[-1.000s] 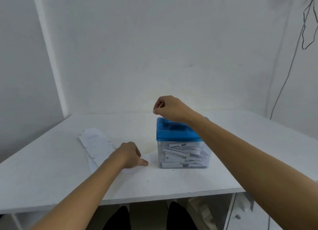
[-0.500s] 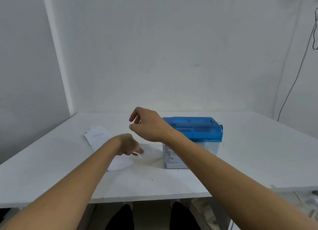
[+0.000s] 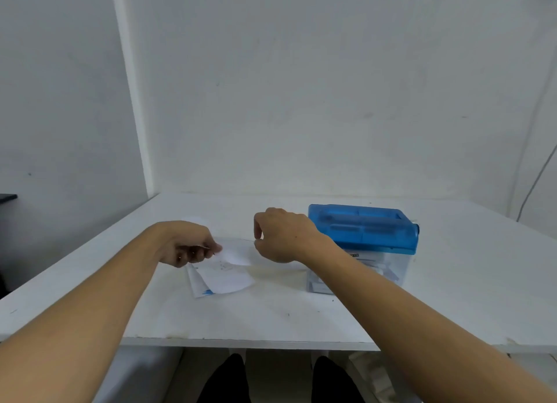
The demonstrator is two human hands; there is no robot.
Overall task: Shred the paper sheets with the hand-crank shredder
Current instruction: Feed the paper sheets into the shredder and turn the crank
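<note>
Paper sheets (image 3: 221,280) lie in a small fanned pile on the white table (image 3: 271,321), left of its middle and closer to its front edge than anything else on it. A blue mark shows on the lowest sheet's near corner. Under that front edge a pair of dark-clad legs (image 3: 224,378) shows.

Just above and behind the pile, a single sheet (image 3: 236,252) is held off the surface between the two hands. The left hand (image 3: 190,244) has its fingers curled under and pinches the sheet's left end against the thumb. The right hand (image 3: 281,237) is also curled, knuckles up, with thumb and forefinger closed on the sheet's right edge. The sheet sags a little between them.

Right of the hands, toward the table's right side and about midway back, stands the hand-crank shredder (image 3: 361,226). Its translucent blue top sits on a clear bin (image 3: 398,268). The bin holds white paper strips, lying loosely at mixed angles. The right forearm crosses in front of the bin's left half and hides how full that part is. The crank cannot be made out.

Behind the table's far edge rises a plain white wall (image 3: 301,101). A thin cable (image 3: 535,188) hangs down near the far right corner, and a dark object (image 3: 7,197) juts in at the left.
</note>
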